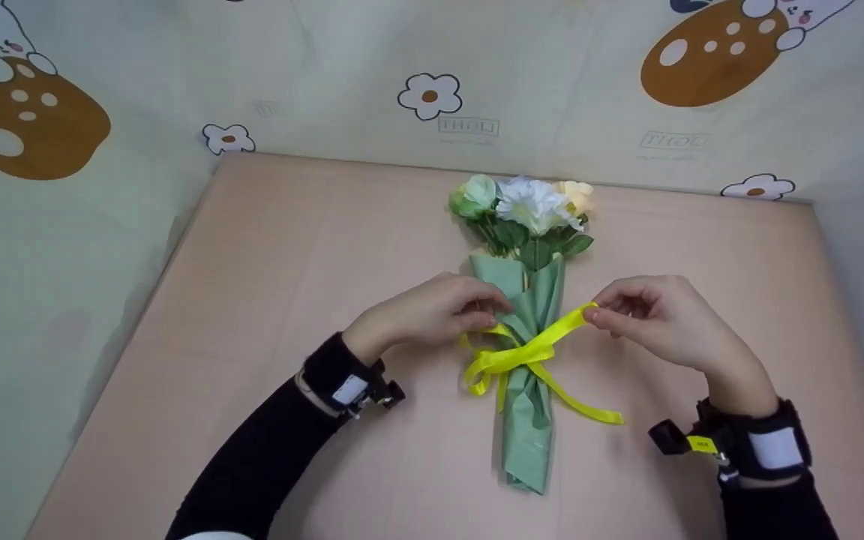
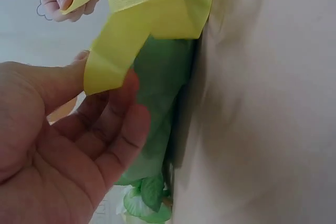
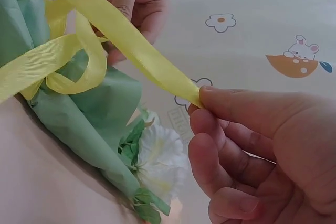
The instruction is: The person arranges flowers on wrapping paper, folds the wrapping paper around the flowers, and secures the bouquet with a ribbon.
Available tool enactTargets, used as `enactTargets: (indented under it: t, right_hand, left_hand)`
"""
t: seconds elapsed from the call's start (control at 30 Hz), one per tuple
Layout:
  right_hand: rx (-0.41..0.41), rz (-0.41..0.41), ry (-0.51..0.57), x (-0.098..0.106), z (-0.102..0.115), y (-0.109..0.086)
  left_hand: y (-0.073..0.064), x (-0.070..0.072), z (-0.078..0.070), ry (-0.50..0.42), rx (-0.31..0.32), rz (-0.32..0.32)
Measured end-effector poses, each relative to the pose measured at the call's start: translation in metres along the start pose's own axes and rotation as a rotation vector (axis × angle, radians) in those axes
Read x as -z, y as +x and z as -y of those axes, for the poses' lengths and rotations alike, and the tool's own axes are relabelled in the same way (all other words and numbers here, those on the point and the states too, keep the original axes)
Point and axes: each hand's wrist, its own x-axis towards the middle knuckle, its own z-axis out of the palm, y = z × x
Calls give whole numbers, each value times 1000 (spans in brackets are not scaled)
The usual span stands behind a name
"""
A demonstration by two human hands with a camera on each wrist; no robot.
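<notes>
A bouquet wrapped in green paper (image 1: pixel 528 442) lies on the table, its flowers (image 1: pixel 533 204) white, pale green and cream, pointing away from me. A yellow ribbon (image 1: pixel 511 358) is looped around the middle of the wrap, with a loop at its left and a loose tail lying to the lower right. At the left side, my left hand (image 1: pixel 451 307) pinches a part of the ribbon (image 2: pixel 113 59) between thumb and fingers. My right hand (image 1: pixel 664 319) pinches a ribbon end between thumb and index finger, holding that strip (image 3: pixel 147 56) stretched up and to the right.
The table (image 1: pixel 312 247) has a smooth pinkish-tan surface. Behind it stands a pale backdrop (image 1: pixel 327 75) printed with flowers and rabbits. Each wrist wears a black strap (image 1: pixel 754 442) with a small camera.
</notes>
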Motion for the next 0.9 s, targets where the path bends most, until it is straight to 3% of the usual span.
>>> enactTargets:
  t: [0.17, 0.23, 0.3, 0.5, 0.63, 0.9]
  right_hand:
    - [-27, 2, -14, 0, 1, -2]
    - [-31, 5, -21, -1, 0, -3]
    - [-38, 8, -27, -3, -4, -4]
    - [-62, 24, -9, -10, -34, -3]
    - [-39, 35, -5, -11, -33, -2]
    - [-49, 39, 6, -13, -34, -1]
  left_hand:
    - [-17, -4, 5, -45, 262, -127]
    - [-23, -6, 6, -44, 314, -142]
    - [-26, -8, 5, -35, 307, -155]
    - [-17, -23, -6, -23, 176, -192]
    - [-11, -31, -12, -40, 176, -145]
    - [-5, -39, -14, -168, 181, -55]
